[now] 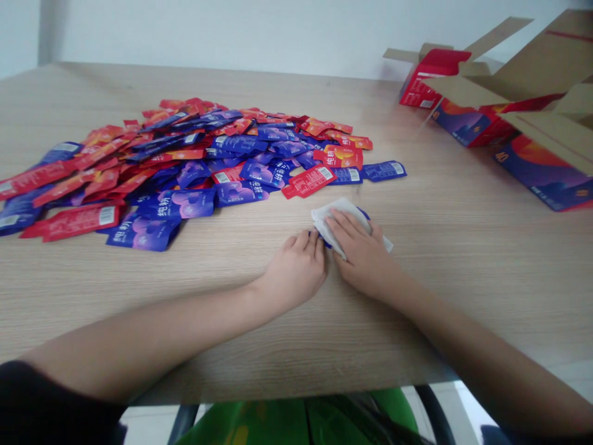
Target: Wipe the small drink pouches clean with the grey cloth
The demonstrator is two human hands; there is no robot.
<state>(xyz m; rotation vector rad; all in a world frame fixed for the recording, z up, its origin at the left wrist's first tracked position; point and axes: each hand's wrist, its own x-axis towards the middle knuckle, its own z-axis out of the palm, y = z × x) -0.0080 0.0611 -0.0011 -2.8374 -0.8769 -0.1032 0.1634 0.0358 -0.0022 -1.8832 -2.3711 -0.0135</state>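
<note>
I had the right hand (364,250) spread flat over a white cloth (328,214), which covered most of a blue pouch (364,212) on the table (231,352). The left hand (301,269), just beside it, had its fingertips at the pouch's left end; from my feed I couldn't tell whether they gripped or only pressed. A heap of red and blue pouches (188,204) lay far left; cardboard boxes (542,173) stood far right.
</note>
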